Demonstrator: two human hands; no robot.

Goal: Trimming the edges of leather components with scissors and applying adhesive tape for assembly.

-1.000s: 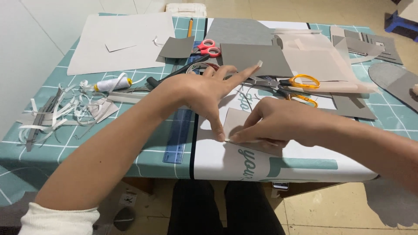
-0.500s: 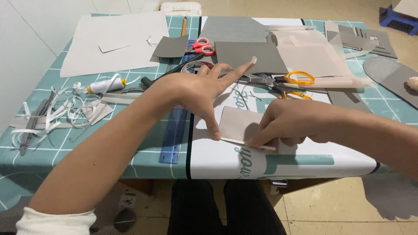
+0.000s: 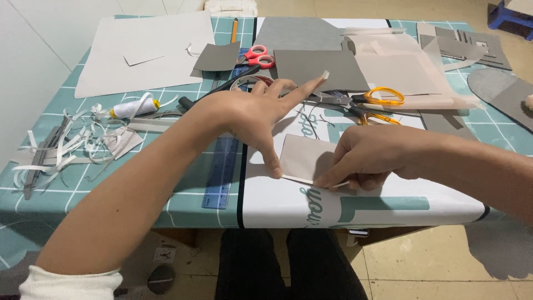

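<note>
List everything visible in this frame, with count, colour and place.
small card piece: 1, beige, near table edge, pressed under both hands
ruler: 1, blue, left of the card
scissors: 1 red-handled, far centre; orange-handled scissors: 2, right of centre
thread spool: 1, white, left
paper strips: many, white, far left
grey sheets: several, far centre
table: 1, teal grid cover
left hand: thumb on the card
right hand: pinching the card's near edge

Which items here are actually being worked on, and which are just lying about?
In use: small beige paper piece, pressed by left hand, pinched by right hand.

Lying about: blue ruler, red scissors, orange scissors, white thread spool, paper strips.
</note>
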